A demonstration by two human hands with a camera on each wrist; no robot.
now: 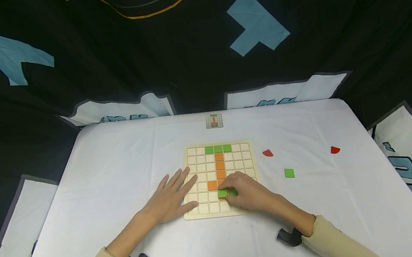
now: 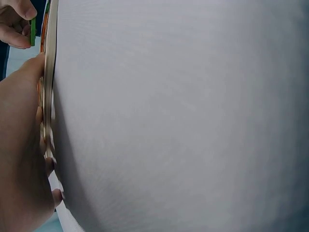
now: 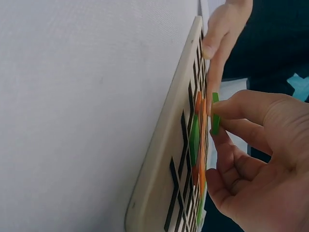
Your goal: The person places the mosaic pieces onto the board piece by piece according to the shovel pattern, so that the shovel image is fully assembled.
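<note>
A wooden grid board lies on the table. On it, orange tiles run down a middle column below a row of green tiles, and one more orange tile sits to the left. My left hand rests on the board's left edge with fingers spread. Between thumb and fingers, my right hand pinches a small green square tile, held just above the board's lower middle. Another green tile shows on the board, partly hidden by my right fingers.
Right of the board lie a loose green tile, a red wedge-shaped piece and another red piece farther off. Behind the board is a small pattern card. A white cloth covers the table.
</note>
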